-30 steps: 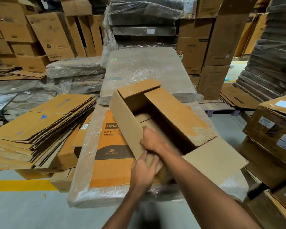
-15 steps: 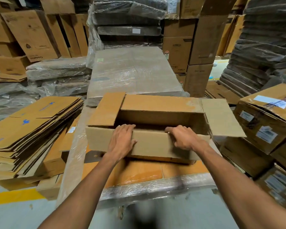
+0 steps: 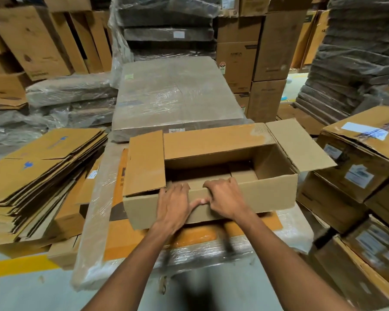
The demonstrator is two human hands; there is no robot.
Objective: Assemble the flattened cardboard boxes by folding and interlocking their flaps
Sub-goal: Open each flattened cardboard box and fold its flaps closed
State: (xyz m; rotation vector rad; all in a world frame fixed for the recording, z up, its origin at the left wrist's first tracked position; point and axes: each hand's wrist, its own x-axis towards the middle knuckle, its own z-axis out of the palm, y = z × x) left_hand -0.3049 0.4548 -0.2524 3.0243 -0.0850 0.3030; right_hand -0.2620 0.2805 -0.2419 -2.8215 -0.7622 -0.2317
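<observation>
While the box (image 3: 267,194) sits open side up on the wrapped stack (image 3: 94,232) in front of us, we grip its near wall w/ both hands: left hand (image 3: 173,205) & right hand (image 3: 225,198) are side by side, fingers curled over the top edge, thumbs outside. Flat boxes (image 3: 32,176) lie at left.

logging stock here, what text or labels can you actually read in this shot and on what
No text reads whole.
Orange sheet under the open box: only cut-off characters, unreadable.
White labels on the right-hand cartons: too blurred.
Print on the brown carton behind: too faint.
Small label on the far wrapped bundle: too small.
</observation>
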